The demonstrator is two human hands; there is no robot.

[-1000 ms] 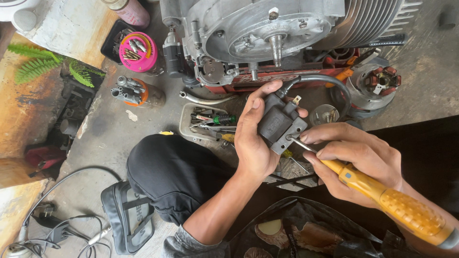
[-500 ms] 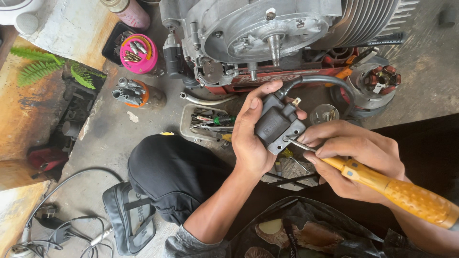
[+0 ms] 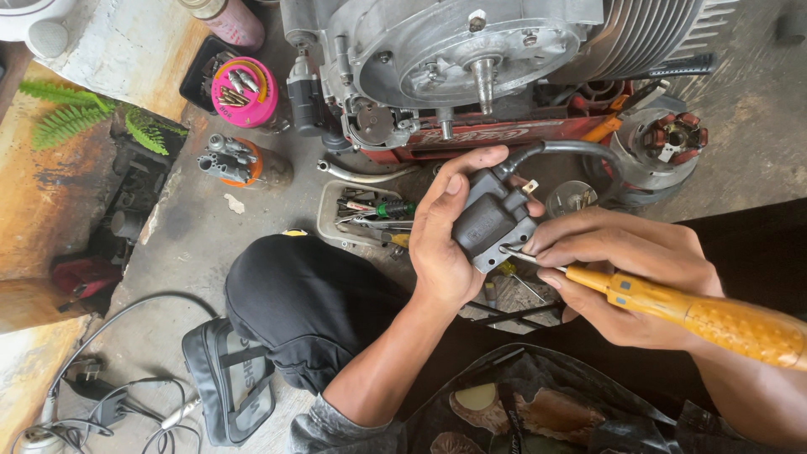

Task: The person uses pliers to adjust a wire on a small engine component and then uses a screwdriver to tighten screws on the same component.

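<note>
My left hand [image 3: 443, 235] grips a dark grey ignition coil [image 3: 492, 223], which has a thick black cable [image 3: 572, 151] curving off its top. My right hand [image 3: 622, 269] holds a screwdriver with a yellow-orange handle [image 3: 706, 315]. Its thin metal tip touches the lower right corner of the coil. Both hands are in front of a silver engine [image 3: 471, 50] resting on a red stand [image 3: 504, 139]. My knee in black trousers [image 3: 311, 303] is below the left hand.
A small tray of tools [image 3: 361, 214] lies on the concrete under the engine. A pink lid with small metal parts [image 3: 244, 92] and an orange-capped part [image 3: 244, 164] sit to the left. A stator plate [image 3: 668, 143] lies right. A black bag [image 3: 227, 387] and cables [image 3: 101, 403] lie lower left.
Both hands and the coil have shifted slightly upward and left. The screwdriver tip stays at the coil's lower corner, with its handle tilted a little flatter.
</note>
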